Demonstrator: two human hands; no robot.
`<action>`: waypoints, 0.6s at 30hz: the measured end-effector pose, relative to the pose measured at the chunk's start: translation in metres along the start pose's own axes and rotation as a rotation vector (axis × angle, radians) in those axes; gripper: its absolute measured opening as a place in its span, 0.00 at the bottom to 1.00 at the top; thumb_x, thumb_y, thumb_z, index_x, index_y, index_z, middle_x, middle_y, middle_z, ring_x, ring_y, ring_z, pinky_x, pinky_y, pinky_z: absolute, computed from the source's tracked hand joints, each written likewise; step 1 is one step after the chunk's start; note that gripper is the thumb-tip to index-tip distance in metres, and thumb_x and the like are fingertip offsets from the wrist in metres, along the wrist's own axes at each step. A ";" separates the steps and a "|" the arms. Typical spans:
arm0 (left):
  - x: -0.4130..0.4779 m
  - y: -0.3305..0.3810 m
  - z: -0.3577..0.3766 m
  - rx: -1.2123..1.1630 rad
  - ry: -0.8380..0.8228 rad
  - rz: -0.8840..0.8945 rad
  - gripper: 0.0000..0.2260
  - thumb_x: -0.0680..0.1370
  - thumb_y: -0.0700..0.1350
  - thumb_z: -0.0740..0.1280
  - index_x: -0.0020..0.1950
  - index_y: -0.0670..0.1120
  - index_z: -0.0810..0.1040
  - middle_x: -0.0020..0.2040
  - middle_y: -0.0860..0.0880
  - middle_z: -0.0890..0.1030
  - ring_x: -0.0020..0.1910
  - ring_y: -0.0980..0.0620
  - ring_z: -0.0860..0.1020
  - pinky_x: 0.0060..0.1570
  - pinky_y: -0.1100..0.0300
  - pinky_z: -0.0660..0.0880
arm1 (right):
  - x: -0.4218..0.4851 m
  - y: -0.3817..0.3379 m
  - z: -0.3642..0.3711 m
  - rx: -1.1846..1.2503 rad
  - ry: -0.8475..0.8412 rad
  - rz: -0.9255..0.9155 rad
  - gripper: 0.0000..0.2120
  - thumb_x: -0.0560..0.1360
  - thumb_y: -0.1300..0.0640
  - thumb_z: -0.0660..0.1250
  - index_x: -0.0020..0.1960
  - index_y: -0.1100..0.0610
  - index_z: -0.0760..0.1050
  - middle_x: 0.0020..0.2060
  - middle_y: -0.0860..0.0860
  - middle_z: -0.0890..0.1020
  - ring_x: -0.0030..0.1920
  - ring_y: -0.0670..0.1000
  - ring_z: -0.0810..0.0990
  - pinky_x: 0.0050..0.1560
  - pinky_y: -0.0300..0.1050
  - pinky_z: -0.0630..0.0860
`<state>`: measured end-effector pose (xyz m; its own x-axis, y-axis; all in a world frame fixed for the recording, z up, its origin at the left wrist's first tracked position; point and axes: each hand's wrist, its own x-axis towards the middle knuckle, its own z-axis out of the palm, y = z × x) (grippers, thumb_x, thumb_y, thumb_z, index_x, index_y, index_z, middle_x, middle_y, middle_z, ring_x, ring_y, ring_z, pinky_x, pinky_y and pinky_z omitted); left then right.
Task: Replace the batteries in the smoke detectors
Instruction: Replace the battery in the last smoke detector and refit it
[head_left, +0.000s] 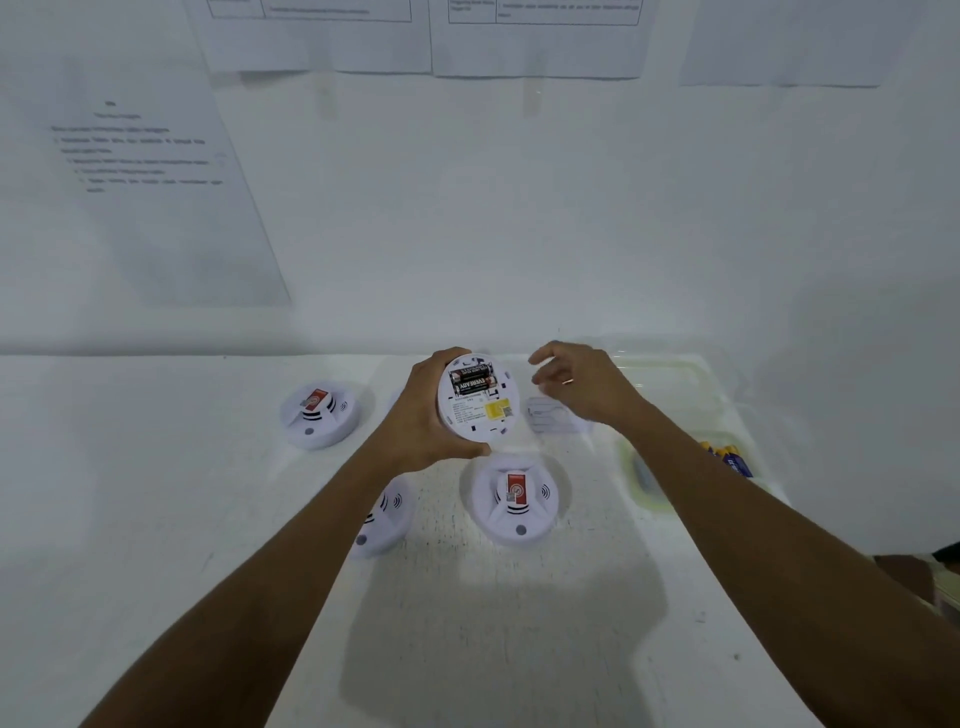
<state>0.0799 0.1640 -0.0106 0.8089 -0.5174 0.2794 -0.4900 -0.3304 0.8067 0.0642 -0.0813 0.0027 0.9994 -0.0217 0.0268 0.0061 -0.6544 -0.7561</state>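
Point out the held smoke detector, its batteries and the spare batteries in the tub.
Held smoke detector (475, 423): head view, white back face.
Its batteries (472, 378): head view, black casing.
Spare batteries (727, 456): head view, blue and yellow casing.

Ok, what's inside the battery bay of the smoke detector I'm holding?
Two Eveready batteries lie side by side in the smoke detector. Your left hand covers its left edge; the batteries hide the bay floor.

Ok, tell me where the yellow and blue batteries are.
In the head view, the yellow and blue batteries lie in the clear tray on the right, partly hidden behind the right forearm, right of the nearest smoke detector.
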 end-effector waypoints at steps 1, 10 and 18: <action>0.000 0.000 -0.002 -0.006 0.002 0.000 0.41 0.58 0.38 0.84 0.60 0.62 0.64 0.56 0.63 0.72 0.57 0.72 0.70 0.52 0.78 0.68 | 0.003 0.004 0.002 -0.182 -0.075 -0.039 0.16 0.73 0.64 0.72 0.60 0.56 0.77 0.50 0.54 0.84 0.51 0.53 0.83 0.55 0.51 0.79; -0.002 -0.007 -0.008 0.015 -0.014 -0.019 0.41 0.59 0.41 0.84 0.60 0.63 0.64 0.57 0.64 0.70 0.57 0.73 0.69 0.53 0.78 0.68 | 0.013 0.015 0.017 -0.646 -0.266 -0.155 0.27 0.71 0.57 0.73 0.68 0.52 0.71 0.52 0.52 0.84 0.50 0.54 0.81 0.50 0.46 0.78; -0.001 -0.004 -0.004 -0.004 0.012 -0.016 0.41 0.59 0.40 0.84 0.62 0.58 0.64 0.57 0.64 0.71 0.56 0.74 0.69 0.52 0.79 0.68 | -0.012 0.001 -0.006 -0.012 0.248 -0.130 0.15 0.73 0.64 0.70 0.57 0.51 0.78 0.34 0.45 0.84 0.35 0.39 0.79 0.41 0.30 0.73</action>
<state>0.0823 0.1687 -0.0125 0.8205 -0.5025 0.2725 -0.4757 -0.3358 0.8130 0.0520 -0.0867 0.0056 0.9514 -0.1209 0.2833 0.1314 -0.6724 -0.7284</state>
